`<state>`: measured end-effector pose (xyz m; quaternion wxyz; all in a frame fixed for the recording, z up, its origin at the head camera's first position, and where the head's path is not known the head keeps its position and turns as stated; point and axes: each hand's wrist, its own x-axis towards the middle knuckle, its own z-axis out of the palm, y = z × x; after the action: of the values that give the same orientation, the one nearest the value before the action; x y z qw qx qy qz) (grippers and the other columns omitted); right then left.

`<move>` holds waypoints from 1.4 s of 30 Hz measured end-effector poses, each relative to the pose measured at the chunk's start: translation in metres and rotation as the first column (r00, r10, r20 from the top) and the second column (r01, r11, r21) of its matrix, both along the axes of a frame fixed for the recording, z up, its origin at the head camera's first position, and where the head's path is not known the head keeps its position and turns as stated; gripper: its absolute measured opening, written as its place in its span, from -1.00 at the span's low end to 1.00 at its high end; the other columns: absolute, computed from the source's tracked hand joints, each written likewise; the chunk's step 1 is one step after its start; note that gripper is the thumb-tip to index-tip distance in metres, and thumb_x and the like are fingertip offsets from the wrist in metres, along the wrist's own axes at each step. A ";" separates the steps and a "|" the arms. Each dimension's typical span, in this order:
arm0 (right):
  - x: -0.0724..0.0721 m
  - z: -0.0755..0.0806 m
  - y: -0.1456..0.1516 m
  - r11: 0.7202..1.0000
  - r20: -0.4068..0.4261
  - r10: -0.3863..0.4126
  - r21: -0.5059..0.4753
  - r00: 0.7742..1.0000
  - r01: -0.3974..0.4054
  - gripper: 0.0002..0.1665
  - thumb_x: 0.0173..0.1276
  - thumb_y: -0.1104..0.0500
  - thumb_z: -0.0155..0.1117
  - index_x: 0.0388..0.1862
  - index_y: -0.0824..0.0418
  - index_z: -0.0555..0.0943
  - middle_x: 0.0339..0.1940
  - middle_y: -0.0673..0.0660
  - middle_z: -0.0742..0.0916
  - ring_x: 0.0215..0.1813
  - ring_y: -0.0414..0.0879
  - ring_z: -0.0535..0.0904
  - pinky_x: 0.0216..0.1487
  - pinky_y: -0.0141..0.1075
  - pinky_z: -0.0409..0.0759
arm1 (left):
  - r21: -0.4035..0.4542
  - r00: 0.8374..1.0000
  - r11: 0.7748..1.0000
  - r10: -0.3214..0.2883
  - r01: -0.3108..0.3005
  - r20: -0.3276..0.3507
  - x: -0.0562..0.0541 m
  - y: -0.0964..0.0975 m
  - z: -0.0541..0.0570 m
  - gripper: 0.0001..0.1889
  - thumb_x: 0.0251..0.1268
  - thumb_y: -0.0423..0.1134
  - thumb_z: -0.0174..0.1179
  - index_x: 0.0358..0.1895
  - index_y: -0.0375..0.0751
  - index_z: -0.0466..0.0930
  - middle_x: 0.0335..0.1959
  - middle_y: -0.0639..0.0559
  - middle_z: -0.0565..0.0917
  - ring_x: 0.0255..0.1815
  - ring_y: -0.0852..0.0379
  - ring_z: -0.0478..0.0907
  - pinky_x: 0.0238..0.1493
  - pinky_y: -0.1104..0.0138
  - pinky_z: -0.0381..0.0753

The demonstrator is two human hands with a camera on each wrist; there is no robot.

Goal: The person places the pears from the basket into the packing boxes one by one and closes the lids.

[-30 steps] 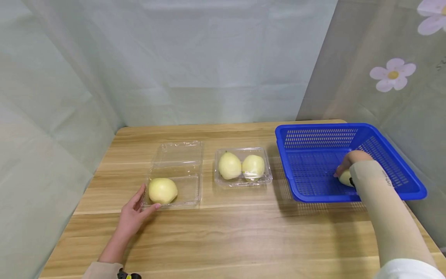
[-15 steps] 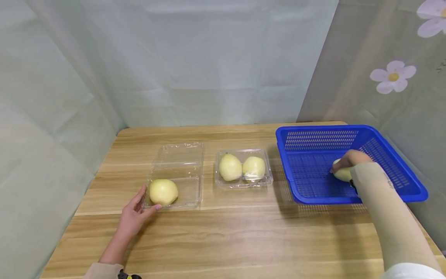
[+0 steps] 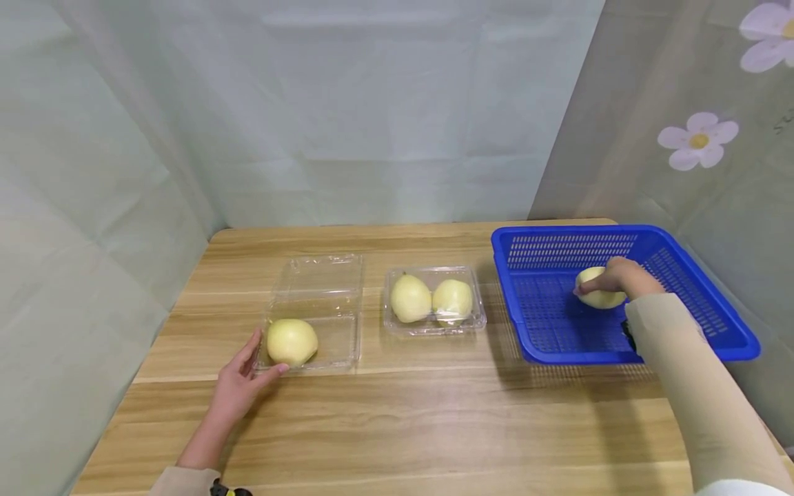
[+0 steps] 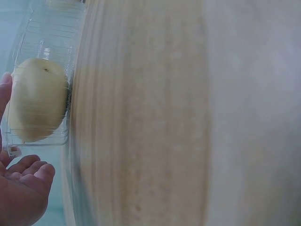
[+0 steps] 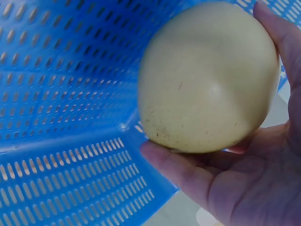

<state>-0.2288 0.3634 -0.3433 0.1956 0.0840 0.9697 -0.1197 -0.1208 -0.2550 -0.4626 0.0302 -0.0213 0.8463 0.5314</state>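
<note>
In the head view my left hand (image 3: pixel 236 386) holds the near left corner of an open clear plastic clamshell container (image 3: pixel 338 344). Its thumb lies along the front wall, with a finger at the left side. One pale yellow pear (image 3: pixel 291 342) lies in that container, near the hand; the left wrist view shows the same pear (image 4: pixel 38 101) through the plastic. Over the blue basket (image 3: pixel 540 351), my right hand (image 3: pixel 626 275) grips another pear (image 3: pixel 600 297). Close up in the right wrist view, thumb and fingers span this pear (image 5: pixel 207 80).
Between the open container and the basket stands a second clear container (image 3: pixel 434 329), its lid down over two pears (image 3: pixel 410 298). All stand on a wooden table (image 3: pixel 434 427). Pale cloth (image 3: pixel 384 124) hangs behind and at both sides.
The right hand has moved a little left and away from the person inside the basket, bringing its pear along and into fuller view. The left hand stays at the container's corner.
</note>
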 end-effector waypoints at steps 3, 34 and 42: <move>0.000 0.000 -0.001 1.000 -0.047 0.018 -0.007 0.999 -0.019 -0.16 0.03 -0.21 0.38 -0.23 0.59 0.42 -0.39 0.35 0.57 -0.30 0.18 0.49 -0.28 -0.10 0.55 | 0.001 1.000 1.000 0.000 0.000 0.006 0.001 0.000 0.000 -0.08 0.21 -0.23 0.29 0.49 -0.34 -0.15 0.52 -0.26 -0.12 0.49 -0.27 -0.10 0.26 0.77 0.00; -0.004 0.012 -0.021 0.988 -0.390 0.086 -0.085 0.917 -0.128 0.01 -0.06 -0.13 0.51 0.01 0.68 0.35 -0.24 0.48 0.55 -0.27 0.24 0.47 -0.42 -0.14 0.45 | -0.002 0.999 1.000 0.008 -0.008 -0.039 -0.001 0.000 -0.002 -0.09 0.19 -0.27 0.31 0.47 -0.40 -0.11 0.50 -0.31 -0.08 0.47 -0.31 -0.06 0.22 0.79 0.04; -0.006 0.014 -0.033 0.971 -0.542 0.078 -0.149 0.837 -0.187 -0.22 -0.11 -0.03 0.58 -0.11 0.51 0.47 -0.34 0.34 0.58 -0.36 0.14 0.47 -0.49 -0.26 0.37 | -0.004 0.999 1.000 0.003 -0.003 -0.033 -0.001 0.001 -0.002 -0.08 0.20 -0.25 0.30 0.48 -0.39 -0.13 0.51 -0.30 -0.09 0.48 -0.30 -0.07 0.22 0.79 0.03</move>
<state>-0.2350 0.3305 -0.3291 -0.0657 -0.0398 0.9727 -0.2190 -0.1223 -0.2544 -0.4645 0.0154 -0.0137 0.8478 0.5299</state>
